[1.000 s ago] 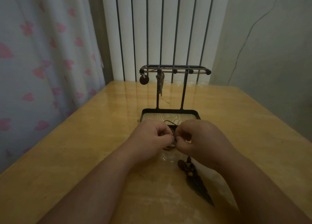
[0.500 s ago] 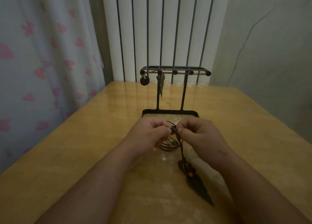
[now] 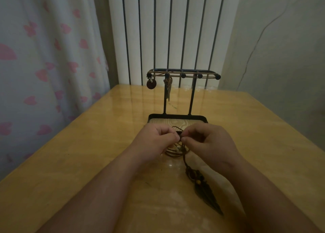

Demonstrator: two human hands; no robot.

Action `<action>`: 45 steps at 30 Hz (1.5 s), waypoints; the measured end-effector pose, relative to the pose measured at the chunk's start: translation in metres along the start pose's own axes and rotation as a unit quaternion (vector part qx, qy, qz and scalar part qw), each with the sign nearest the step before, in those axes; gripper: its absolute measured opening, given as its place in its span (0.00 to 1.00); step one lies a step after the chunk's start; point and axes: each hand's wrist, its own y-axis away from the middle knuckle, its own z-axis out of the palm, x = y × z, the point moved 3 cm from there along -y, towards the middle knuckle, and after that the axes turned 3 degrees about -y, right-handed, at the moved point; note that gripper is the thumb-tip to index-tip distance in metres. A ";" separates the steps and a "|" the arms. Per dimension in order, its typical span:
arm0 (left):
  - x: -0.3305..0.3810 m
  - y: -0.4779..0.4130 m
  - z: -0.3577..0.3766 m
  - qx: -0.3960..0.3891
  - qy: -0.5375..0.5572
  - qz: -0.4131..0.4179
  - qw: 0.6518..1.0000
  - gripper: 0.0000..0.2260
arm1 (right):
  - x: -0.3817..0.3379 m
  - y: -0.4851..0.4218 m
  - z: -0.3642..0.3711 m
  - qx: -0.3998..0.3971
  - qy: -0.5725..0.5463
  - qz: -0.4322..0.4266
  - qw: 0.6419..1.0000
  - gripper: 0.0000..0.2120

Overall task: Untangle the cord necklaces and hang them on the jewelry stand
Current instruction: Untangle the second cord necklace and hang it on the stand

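While both hands work close together, the wooden table (image 3: 73, 153) lies under them and runs out to either side. Beyond the hands, past the table's far edge, stands a white ribbed radiator (image 3: 175, 30). A pale curtain with pink hearts (image 3: 44, 57) hangs to the left of the left hand, and a plain wall (image 3: 281, 57) is to the right of the right hand. The black jewelry stand (image 3: 192, 95) sits upright just beyond the fingertips, its tray base nearest the hands and its top rail above them. The left hand (image 3: 154, 142) and right hand (image 3: 209, 144) are knuckles up, fingertips nearly touching. Each has its fingers curled and pinches a dark cord at the same spot. The cord necklaces (image 3: 175, 152) lie in a loose tangle on the table beneath and between the two hands, with small pale beads showing in the coil. From the pinch point one cord runs toward the person, beside the right wrist, to a dark leaf-shaped pendant (image 3: 205, 192) lying flat on the table. On the stand, a round dark disc (image 3: 151, 83) hangs from the left end of the rail, and a slim pendant (image 3: 169, 92) hangs just right of it. The number of necklaces in the tangle cannot be determined.
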 end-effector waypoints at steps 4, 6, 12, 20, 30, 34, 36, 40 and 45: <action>-0.002 -0.001 0.001 -0.002 0.003 -0.017 1.000 0.15 | 0.000 -0.001 0.000 -0.015 0.016 0.011 1.000 0.08; -0.002 -0.002 0.002 -0.002 0.021 -0.024 0.999 0.16 | 0.001 -0.002 -0.001 0.002 -0.071 0.035 0.997 0.07; -0.004 -0.002 0.002 -0.002 0.040 -0.028 0.999 0.15 | 0.005 -0.001 0.004 -0.013 -0.182 0.091 0.979 0.06; -0.004 -0.003 0.001 -0.005 0.034 -0.020 0.999 0.13 | 0.004 -0.002 0.000 -0.003 -0.129 0.037 0.991 0.05; -0.008 -0.004 0.001 0.028 0.012 0.019 0.999 0.08 | 0.008 -0.003 0.004 0.011 -0.146 0.079 0.986 0.06; -0.006 -0.004 0.005 -0.003 0.012 -0.001 1.000 0.14 | 0.009 -0.001 0.006 -0.014 -0.238 0.112 0.965 0.09; -0.005 -0.004 0.006 -0.016 0.035 -0.017 0.999 0.15 | 0.011 0.000 0.007 -0.009 -0.318 0.131 0.939 0.10; -0.002 -0.004 0.007 -0.024 0.074 -0.033 0.996 0.15 | 0.011 0.000 0.011 -0.032 -0.435 0.158 0.886 0.11; -0.005 -0.003 0.011 -0.016 0.059 -0.060 0.996 0.19 | 0.010 -0.002 0.011 -0.033 -0.507 0.172 0.844 0.07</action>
